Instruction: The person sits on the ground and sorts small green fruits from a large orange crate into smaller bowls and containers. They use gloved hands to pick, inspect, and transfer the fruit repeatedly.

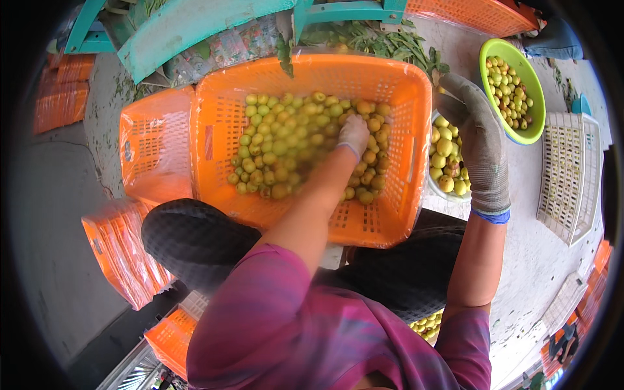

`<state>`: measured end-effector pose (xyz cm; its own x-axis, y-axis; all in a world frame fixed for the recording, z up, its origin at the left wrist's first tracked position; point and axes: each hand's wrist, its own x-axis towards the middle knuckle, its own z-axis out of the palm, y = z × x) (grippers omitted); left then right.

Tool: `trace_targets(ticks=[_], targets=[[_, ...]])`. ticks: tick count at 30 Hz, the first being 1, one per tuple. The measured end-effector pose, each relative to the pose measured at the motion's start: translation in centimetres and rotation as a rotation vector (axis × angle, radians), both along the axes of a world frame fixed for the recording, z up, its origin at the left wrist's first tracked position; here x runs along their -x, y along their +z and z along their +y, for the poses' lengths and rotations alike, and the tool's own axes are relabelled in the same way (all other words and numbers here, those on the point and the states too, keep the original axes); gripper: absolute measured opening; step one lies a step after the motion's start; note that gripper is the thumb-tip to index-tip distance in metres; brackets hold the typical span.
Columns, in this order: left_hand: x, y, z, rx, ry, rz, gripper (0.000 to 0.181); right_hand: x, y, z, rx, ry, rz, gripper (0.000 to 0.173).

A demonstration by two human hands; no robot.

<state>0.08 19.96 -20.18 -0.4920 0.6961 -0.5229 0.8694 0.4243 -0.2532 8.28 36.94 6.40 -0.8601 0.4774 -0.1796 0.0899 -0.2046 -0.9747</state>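
An orange plastic crate [297, 222] lined with clear film stands in front of my knees. Small round yellow-green fruits [273, 146], some reddish-brown, cover much of its bottom. My left hand [354, 132], in a pale glove, reaches down among the fruits at the crate's right side. Its fingers are curled and partly hidden, so a grip on any fruit cannot be made out. Outside the crate's right wall, my right hand [475, 129] wears a grey knit glove with a blue cuff. Its fingers are apart, with nothing visible in them, above a white bowl of larger fruits [444, 155].
A lime-green basin [540, 97] with fruits stands at upper right, beside a white plastic crate [568, 175]. Teal metal framework [204, 31] and leafy cuttings [390, 46] lie beyond my crate. Film-wrapped orange crates [124, 248] are on the left. A person's denim-clad leg [555, 41] shows at upper right.
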Motion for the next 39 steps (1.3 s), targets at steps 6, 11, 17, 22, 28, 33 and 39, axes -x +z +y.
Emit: trace_targets(ticks=[6,11,17,22,28,33,39], targets=[[-3.4,4.6,-4.3,-0.59,0.34,-0.019,0.037,0.6,-0.4,-0.5,-0.057,0.068,-0.05,0.035],[-8.4,9.7,-15.4,-0.437,0.846,-0.596,0.032,1.5,0.2,-2.0,-0.083,0.091,-0.068,0.036],[1.4,12.9,-22.4,-0.497,0.82,-0.193,0.029,1.7,2.2,-4.6,-0.118,0.156,0.021,0.037],[5.5,9.7,-23.1,0.003,0.546,-0.314,0.028,1.6,2.7,-6.3,-0.137,0.215,0.044,0.038],[4.5,6.3,-23.2,-0.074,0.824,-0.277,0.038,1.9,3.9,-7.7,-0.244,0.274,0.05,0.037],[3.4,14.3,-23.3,-0.235,0.966,-0.372,0.052,1.2,2.4,-7.9,-0.302,0.369,-0.125,0.037],[-1.3,13.3,-22.5,-0.037,0.763,-0.52,0.049,1.3,2.4,-10.5,-0.342,0.513,-0.203,0.039]])
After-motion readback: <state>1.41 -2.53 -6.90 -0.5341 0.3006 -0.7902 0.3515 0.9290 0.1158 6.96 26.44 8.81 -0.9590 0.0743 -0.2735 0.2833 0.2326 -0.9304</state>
